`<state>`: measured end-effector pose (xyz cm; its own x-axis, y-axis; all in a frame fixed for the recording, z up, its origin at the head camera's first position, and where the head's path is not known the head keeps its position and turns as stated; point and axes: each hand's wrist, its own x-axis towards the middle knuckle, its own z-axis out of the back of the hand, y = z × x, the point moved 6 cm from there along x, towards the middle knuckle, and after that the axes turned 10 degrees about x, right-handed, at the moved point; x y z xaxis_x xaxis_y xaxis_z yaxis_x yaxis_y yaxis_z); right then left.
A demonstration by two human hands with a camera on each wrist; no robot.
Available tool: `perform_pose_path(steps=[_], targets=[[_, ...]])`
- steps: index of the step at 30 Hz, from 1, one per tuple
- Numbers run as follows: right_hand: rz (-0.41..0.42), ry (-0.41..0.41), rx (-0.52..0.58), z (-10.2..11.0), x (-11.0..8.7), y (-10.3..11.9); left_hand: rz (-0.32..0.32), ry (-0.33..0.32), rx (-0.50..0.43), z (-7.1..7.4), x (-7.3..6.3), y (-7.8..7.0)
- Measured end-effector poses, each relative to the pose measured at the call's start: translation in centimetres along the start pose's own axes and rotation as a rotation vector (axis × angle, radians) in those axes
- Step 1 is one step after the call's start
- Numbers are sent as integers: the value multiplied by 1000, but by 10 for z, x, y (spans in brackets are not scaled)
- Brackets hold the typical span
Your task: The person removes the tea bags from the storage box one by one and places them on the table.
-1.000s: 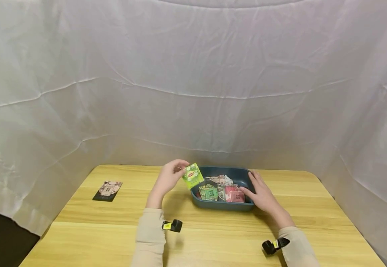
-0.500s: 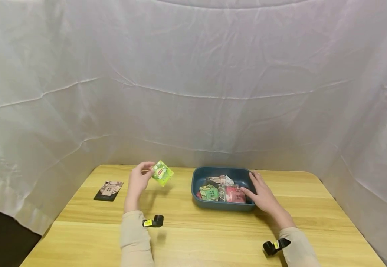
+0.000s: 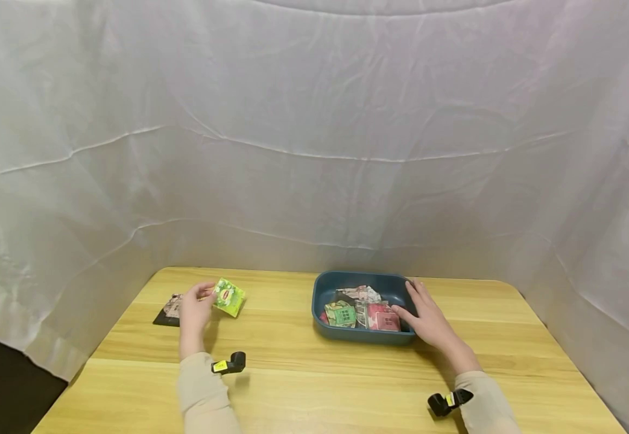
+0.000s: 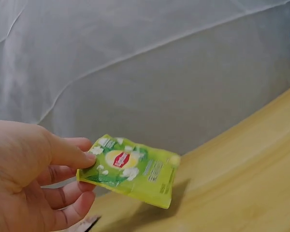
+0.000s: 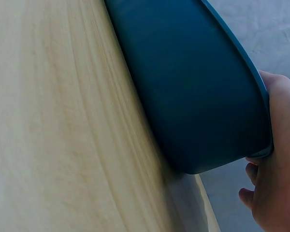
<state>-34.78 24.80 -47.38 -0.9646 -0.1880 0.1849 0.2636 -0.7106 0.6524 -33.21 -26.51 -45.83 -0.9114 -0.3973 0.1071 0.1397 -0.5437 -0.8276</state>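
A green Lipton tea bag packet (image 4: 130, 169) is pinched by one edge between the thumb and fingers of my left hand (image 3: 196, 310). In the left wrist view it tilts above the wooden table, casting a shadow. Just left of that hand lies a dark packet with a pinkish pattern (image 3: 171, 306), partly covered by the hand. My right hand (image 3: 432, 319) holds the right end of a blue plastic box (image 3: 357, 335), thumb over the rim and fingers along the outside. Inside the box lie a green packet (image 3: 340, 314), a red-pink packet (image 3: 383, 317) and other patterned packets (image 3: 362, 293).
The light wooden table (image 3: 314, 386) ends at a pale grey cloth (image 3: 314, 181), which hangs behind it and along both sides. A small black camera (image 3: 230, 363) is strapped to the left wrist and another black camera (image 3: 448, 402) to the right.
My left hand has carried the green tea bag packet leftward from over the box, and lower, to beside the dark packet. The right hand and the box stay in place.
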Motion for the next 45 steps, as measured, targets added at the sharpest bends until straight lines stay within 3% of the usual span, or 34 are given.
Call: perform_pose_path(steps=[10, 18, 24, 32, 36, 45], targets=[[-8, 9, 19, -1, 0, 0, 100, -169, 54, 13, -5, 24], [-2, 4, 10, 0, 0, 3, 200, -205, 113, 16, -8, 34], [7, -2, 6, 0, 0, 3, 216, -190, 156, 21, -9, 35], [9, -3, 11, 1, 1, 2, 192, -79, 188, 17, -6, 32], [3, 4, 6, 1, 0, 2, 185, -59, 187, 16, -7, 29], [-4, 5, 5, 1, 0, 3, 124, -53, 114, 19, -7, 4]])
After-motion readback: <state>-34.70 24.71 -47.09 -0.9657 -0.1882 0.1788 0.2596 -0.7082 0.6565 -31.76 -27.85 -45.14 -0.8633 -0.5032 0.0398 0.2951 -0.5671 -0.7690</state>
